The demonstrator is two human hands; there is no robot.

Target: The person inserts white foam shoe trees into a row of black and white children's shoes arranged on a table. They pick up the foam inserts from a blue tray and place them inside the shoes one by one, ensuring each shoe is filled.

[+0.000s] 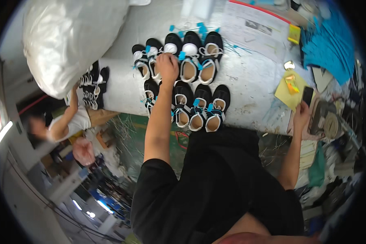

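On the worktop (248,87), shoes stand in two rows: the front row (182,93) near the person's body, the back row (190,49) just beyond it. The left hand (167,67) is at the back row, left of its middle. Tags (201,27) lie behind that row; right of them is a sheet (252,30), and farther right a bundle of strips (329,46). A packet (291,84) lies on a paper (284,96) near the right hand (301,116). Far left (beside a bag (73,44)) are more shoes (103,79).
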